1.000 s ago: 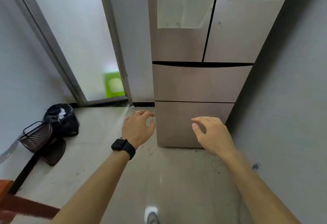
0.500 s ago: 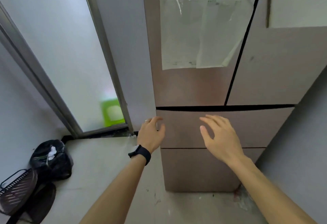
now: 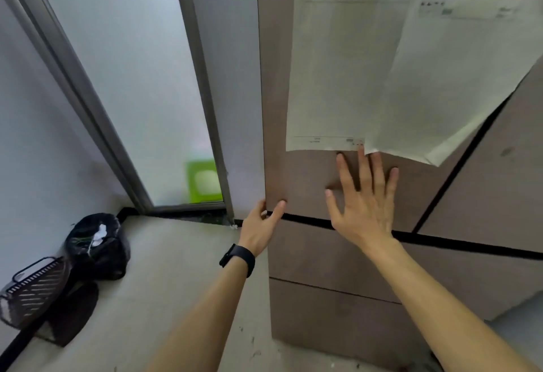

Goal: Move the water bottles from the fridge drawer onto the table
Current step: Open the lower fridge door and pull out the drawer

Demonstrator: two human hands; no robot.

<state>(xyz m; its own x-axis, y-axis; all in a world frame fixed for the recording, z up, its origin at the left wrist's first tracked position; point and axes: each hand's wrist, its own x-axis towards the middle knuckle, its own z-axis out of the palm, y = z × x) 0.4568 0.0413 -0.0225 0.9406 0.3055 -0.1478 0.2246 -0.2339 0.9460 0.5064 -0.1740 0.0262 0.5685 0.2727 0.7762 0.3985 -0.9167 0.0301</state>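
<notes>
At the bottom left corner of the fridge's upper left door (image 3: 282, 107), left hand (image 3: 260, 229) sat in a C shape: thumb (image 3: 279, 206) lay over the door front, forefinger up at the side edge, other fingers hidden behind the hand. Could not tell if it had actually closed on the door. Black watch (image 3: 239, 257) on that wrist.

Right hand (image 3: 364, 210) was wide open, its fingers (image 3: 363, 166) straight and spread, palm facing the same door front. Touching or just off the surface, could not tell; a shadow showed under it. Middle fingertip reached the lower edge of the left paper sheet (image 3: 332, 72). A second sheet (image 3: 458, 78) hung beside it, tilted, overlapping the first and crossing the seam onto the upper right door (image 3: 499, 180).

Just below both hands ran a dark gap (image 3: 308, 222), then the upper drawer (image 3: 323, 257), shut, and under it the lower drawer (image 3: 323, 313), also shut. Water bottles were out of sight behind the closed fronts.

Left of the fridge stood a frosted glass door (image 3: 132, 78) in a metal frame, with a green blur (image 3: 204, 180) showing through low down. On the floor (image 3: 176, 283), well apart from the fridge, a tied black bag (image 3: 100, 245) sat against the wall, with a dark slotted basket (image 3: 32, 292) just beside it.
</notes>
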